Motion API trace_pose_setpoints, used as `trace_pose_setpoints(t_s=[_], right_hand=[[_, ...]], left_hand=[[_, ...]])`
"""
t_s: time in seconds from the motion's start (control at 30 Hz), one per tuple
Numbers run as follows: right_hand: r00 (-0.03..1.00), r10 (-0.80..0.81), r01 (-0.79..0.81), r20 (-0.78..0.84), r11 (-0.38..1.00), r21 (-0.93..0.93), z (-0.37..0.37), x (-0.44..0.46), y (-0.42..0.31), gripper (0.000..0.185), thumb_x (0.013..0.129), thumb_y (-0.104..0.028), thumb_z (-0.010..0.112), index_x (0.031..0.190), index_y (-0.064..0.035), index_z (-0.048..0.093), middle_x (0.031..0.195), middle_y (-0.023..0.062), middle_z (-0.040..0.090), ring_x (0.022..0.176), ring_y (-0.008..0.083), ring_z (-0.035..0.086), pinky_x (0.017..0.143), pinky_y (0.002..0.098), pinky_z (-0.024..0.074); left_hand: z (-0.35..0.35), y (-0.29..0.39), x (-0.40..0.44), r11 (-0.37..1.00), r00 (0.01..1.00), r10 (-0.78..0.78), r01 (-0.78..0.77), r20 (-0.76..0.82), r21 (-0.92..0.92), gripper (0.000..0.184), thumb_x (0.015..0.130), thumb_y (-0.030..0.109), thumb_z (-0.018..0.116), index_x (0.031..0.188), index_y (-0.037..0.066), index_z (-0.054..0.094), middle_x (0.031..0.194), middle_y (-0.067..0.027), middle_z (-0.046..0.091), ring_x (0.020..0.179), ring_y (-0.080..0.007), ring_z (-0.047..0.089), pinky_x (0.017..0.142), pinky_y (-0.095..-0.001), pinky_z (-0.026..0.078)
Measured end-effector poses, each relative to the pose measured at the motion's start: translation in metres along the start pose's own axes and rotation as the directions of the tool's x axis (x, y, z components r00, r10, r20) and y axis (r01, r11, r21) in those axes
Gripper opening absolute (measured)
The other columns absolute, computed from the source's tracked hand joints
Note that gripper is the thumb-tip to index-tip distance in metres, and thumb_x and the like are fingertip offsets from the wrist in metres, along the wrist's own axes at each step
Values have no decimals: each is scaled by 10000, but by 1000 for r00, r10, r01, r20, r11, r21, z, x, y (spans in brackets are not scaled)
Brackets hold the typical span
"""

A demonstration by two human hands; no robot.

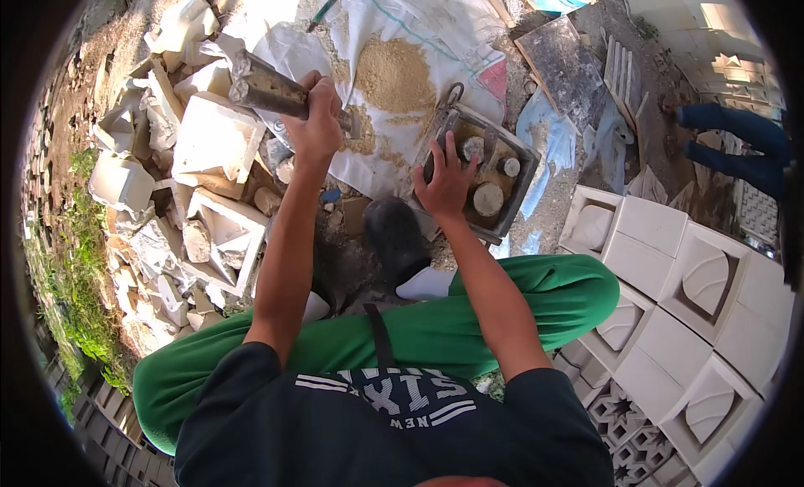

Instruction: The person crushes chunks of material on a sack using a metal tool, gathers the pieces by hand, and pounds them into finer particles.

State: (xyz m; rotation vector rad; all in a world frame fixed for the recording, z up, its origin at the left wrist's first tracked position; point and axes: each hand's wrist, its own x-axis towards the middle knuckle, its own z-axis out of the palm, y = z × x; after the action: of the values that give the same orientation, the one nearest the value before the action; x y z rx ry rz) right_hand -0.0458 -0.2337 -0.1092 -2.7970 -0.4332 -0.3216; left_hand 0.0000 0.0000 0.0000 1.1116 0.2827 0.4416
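Observation:
My left hand (316,123) is closed around the handle of a metal tool with a thick, worn head (266,87), raised at the upper left. A dark square mould box (523,183) with several round pieces inside lies to the right. On its left part rests my right hand (445,179), fingers spread and holding nothing. One round piece (487,199) shows below the fingers. A metal loop (455,93) stands at the box's top left corner. Sandy powder (394,75) lies on a white sack (368,173) between and beyond my hands.
Broken pale blocks (213,139) are heaped at the left. Patterned pale blocks (645,261) line the right. A stained board (563,68) lies at the upper right. Another person's legs (737,139) are at the far right. My dark boot (394,236) is below the box's left side.

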Motion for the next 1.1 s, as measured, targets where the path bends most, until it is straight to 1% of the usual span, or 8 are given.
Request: trace_pose_setpoints(t_s=[0.17,0.3,0.47,0.57,0.63,0.83,0.93,1.1], right_hand=[[1000,8,-8,12,1000,14,-2,2,-1,525,768,-320,564,1243,-113,484,1397,144,378,1030,294,581,1064,600,138],[999,-9,8,-45,1000,-20,1,7,3,527,764,-315,566,1245,-114,484,1389,148,385,1010,305,588,1061,606,138],[1000,9,-9,-9,999,34,1,0,4,535,762,-328,563,1247,-113,487,1389,150,385,974,321,599,1063,607,136],[1000,11,-11,-1,999,32,-1,2,2,529,765,-330,559,1242,-111,494,1392,147,383,978,319,600,1062,608,138],[1000,6,-6,-11,1000,20,-4,2,4,525,767,-331,557,1240,-111,497,1393,146,382,982,318,600,1062,608,138],[1000,22,-22,-4,998,58,0,-1,1,524,765,-328,559,1237,-110,496,1392,142,382,999,321,595,1062,610,136],[1000,16,-16,11,999,38,-2,4,5,516,766,-326,556,1232,-111,499,1391,143,382,1013,314,590,1061,611,134],[998,-14,15,-54,1000,4,1,1,4,525,766,-331,555,1241,-118,489,1393,145,382,1024,305,586,1063,607,135]], left_hand=[[-15,-66,9,999,1000,8,-7,21,-31,285,857,85,478,601,85,352,530,57,322,451,-37,290,418,-237,211],[6,-5,-5,974,1000,21,-26,22,223,275,846,105,437,607,104,301,531,40,274,466,-55,235,434,-240,195],[-7,-7,-5,993,984,102,-110,143,51,277,843,98,458,588,74,353,526,40,319,466,-49,269,436,-237,220],[-31,-58,11,988,982,145,-149,122,31,279,837,78,452,585,77,333,519,33,303,453,-52,252,422,-246,217],[-25,-51,19,995,1000,27,-27,-6,-94,281,834,69,453,581,81,330,513,27,306,437,-55,250,407,-250,211],[-14,-1,3,997,996,69,-67,-60,32,295,833,71,449,579,99,302,502,33,285,433,-54,239,409,-246,199],[-25,-23,11,985,990,140,-140,-3,-101,300,836,67,428,583,106,273,500,26,287,446,-59,224,426,-250,195],[-28,-47,6,999,1000,22,-23,-17,-36,305,846,64,449,577,97,309,525,39,285,441,-49,246,411,-242,187]])
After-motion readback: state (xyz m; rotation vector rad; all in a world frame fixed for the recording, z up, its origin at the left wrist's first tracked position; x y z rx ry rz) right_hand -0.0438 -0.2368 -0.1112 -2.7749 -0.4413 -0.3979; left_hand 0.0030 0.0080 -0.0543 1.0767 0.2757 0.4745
